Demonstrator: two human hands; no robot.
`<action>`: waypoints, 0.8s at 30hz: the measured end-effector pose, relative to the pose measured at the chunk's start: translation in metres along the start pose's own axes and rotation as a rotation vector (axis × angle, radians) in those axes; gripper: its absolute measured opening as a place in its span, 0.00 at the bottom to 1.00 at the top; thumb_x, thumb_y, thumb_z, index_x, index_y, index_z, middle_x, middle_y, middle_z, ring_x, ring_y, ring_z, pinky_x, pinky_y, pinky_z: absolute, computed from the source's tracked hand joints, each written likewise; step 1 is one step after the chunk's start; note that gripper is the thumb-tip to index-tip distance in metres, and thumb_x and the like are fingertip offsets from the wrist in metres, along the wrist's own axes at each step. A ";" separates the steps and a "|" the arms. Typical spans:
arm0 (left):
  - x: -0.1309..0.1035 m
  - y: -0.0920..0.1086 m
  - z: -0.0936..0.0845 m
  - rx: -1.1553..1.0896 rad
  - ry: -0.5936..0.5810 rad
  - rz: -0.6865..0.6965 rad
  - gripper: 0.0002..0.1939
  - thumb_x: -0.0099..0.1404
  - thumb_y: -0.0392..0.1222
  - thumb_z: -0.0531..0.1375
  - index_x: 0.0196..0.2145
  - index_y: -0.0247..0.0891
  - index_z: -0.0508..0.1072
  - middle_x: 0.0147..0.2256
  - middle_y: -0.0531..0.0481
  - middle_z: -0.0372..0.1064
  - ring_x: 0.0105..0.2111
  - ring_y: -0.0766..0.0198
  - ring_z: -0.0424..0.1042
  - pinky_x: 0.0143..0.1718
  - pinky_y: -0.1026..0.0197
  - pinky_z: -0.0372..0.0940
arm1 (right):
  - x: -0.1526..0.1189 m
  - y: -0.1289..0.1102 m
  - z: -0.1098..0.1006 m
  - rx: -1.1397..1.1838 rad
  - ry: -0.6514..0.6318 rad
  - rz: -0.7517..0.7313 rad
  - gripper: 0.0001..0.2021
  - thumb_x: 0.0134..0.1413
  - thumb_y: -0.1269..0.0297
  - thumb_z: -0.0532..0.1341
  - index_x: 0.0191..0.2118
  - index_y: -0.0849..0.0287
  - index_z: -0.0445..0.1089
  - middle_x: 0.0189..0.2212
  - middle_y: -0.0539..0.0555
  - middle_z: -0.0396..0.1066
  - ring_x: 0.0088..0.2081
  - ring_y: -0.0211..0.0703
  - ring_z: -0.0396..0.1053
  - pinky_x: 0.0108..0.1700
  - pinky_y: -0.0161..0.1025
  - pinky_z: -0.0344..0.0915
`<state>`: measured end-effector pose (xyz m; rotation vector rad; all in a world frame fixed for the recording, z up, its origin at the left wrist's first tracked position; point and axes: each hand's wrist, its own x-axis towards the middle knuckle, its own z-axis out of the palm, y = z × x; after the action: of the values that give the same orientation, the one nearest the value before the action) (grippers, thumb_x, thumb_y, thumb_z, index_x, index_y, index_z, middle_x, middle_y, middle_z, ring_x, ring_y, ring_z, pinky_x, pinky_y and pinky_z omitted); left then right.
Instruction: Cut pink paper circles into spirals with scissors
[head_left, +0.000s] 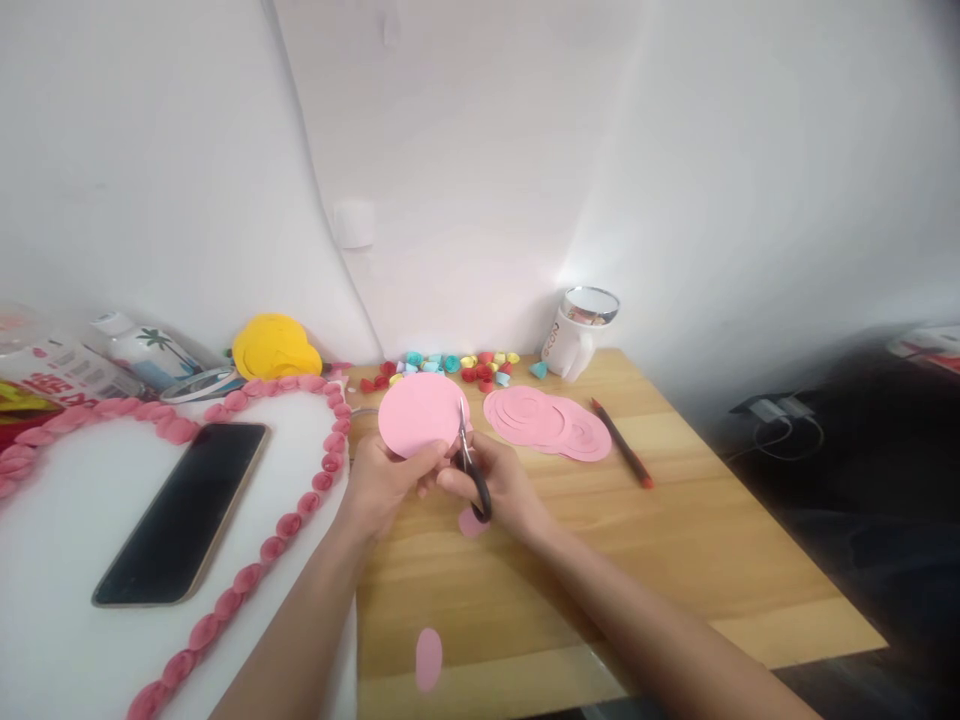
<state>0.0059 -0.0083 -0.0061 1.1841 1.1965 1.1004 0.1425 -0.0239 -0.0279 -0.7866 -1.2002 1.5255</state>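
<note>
My left hand (386, 482) pinches the lower edge of a round pink paper (416, 412), its thumb lying on the paper. Black-handled scissors (477, 484) are in my right hand (504, 490), with the blades pointing up at the right edge of the paper. Below the hands, one small pink paper piece (472, 522) lies on the wooden table (675, 580), and an oval pink piece (429, 660) lies nearer the front edge. To the right rest overlapping pink spiral-cut circles (547, 422).
A white board (67, 620) edged with pink paper rolls holds a black phone (184, 515) at the left. Small coloured paper rolls (450, 364), a white mug (574, 335) and yellow paper circles (276, 347) stand along the wall. A dark pen (622, 443) lies right.
</note>
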 end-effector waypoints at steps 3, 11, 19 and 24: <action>0.000 0.000 0.000 -0.006 -0.007 -0.002 0.10 0.48 0.40 0.63 0.27 0.29 0.73 0.19 0.50 0.69 0.15 0.71 0.61 0.14 0.69 0.56 | 0.000 0.000 0.000 -0.016 0.011 0.014 0.22 0.33 0.50 0.68 0.30 0.58 0.60 0.21 0.48 0.66 0.23 0.37 0.65 0.30 0.36 0.62; 0.000 0.001 0.000 -0.040 -0.032 -0.027 0.07 0.48 0.40 0.62 0.23 0.31 0.74 0.20 0.48 0.71 0.17 0.68 0.65 0.16 0.67 0.60 | 0.000 -0.001 -0.001 -0.064 0.043 0.028 0.21 0.33 0.52 0.68 0.28 0.60 0.61 0.20 0.47 0.62 0.22 0.32 0.56 0.23 0.31 0.53; -0.001 0.000 0.002 -0.093 -0.012 -0.043 0.08 0.49 0.41 0.63 0.23 0.31 0.73 0.19 0.50 0.70 0.17 0.69 0.65 0.17 0.67 0.59 | -0.001 -0.001 0.003 -0.052 0.018 0.019 0.19 0.36 0.51 0.68 0.27 0.59 0.62 0.19 0.47 0.62 0.21 0.34 0.58 0.24 0.33 0.55; -0.001 -0.002 0.002 -0.055 0.048 -0.046 0.09 0.48 0.41 0.64 0.24 0.31 0.72 0.17 0.52 0.67 0.15 0.71 0.61 0.14 0.69 0.56 | -0.001 0.004 0.003 -0.018 0.012 -0.006 0.20 0.35 0.53 0.68 0.31 0.59 0.62 0.21 0.48 0.64 0.22 0.35 0.60 0.27 0.35 0.58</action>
<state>0.0073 -0.0099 -0.0077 1.0889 1.2170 1.1255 0.1391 -0.0254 -0.0308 -0.8022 -1.2082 1.5050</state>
